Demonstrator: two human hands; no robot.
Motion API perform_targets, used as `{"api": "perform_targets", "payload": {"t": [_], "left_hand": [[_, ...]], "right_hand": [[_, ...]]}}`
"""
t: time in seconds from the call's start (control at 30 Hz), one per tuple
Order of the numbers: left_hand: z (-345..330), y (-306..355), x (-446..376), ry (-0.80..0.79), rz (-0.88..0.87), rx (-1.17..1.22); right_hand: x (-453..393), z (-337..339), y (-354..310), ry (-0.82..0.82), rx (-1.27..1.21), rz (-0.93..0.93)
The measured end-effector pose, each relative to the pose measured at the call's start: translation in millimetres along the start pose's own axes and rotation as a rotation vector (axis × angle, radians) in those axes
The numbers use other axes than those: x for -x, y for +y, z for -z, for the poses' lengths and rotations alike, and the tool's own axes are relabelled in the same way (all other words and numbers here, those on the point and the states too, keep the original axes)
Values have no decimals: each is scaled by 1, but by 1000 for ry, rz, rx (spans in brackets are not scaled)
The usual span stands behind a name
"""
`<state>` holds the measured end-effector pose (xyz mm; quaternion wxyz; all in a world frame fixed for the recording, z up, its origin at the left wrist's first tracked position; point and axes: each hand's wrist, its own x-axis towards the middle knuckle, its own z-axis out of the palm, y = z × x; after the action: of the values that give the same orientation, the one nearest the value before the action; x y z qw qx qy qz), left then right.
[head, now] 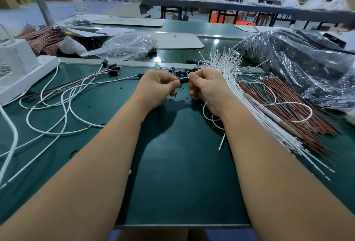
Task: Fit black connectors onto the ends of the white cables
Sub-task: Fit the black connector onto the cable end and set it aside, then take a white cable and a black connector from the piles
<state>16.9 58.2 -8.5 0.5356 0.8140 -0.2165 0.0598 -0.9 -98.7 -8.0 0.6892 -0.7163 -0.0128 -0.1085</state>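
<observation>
Hands, left hand [157,85] and right hand [205,87], pinch black connector [184,80]; no legible writing.

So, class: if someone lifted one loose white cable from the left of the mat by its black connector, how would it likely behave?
Probably floppy: the white cables lie in loose loops on the green mat, so the length would sag and trail. Likely light, being thin. The black connector looks rounded, so it might roll if dropped.
</observation>
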Motion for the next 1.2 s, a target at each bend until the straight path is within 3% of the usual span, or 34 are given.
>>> {"api": "perform_targets", "payload": {"t": [0.2, 0.47, 0.63, 0.77, 0.87, 0.97, 1.1, 1.2], "left_hand": [[1, -4, -3, -4, 16, 11], [-4, -2, -3, 23, -9, 16], [-11, 15, -9, 77, -66, 16], [-2, 16, -12, -34, 20, -65], [15, 12, -12, -123, 118, -173], [33, 10, -12, -206, 221, -32], [60, 12, -7, -218, 289, 32], [88, 21, -3, -62, 305, -108]], "right_hand": [[2, -4, -2, -29, 128, 34], [4, -6, -3, -3, 118, 75], [0, -13, -10, 174, -39, 88], [1, -13, -16, 341, -146, 127], [3, -6, -23, 633, -290, 161], [4, -1, -26, 849, -334, 196], [5, -11, -23, 631, -150, 143], [6, -19, -15, 460, 189, 187]]}}
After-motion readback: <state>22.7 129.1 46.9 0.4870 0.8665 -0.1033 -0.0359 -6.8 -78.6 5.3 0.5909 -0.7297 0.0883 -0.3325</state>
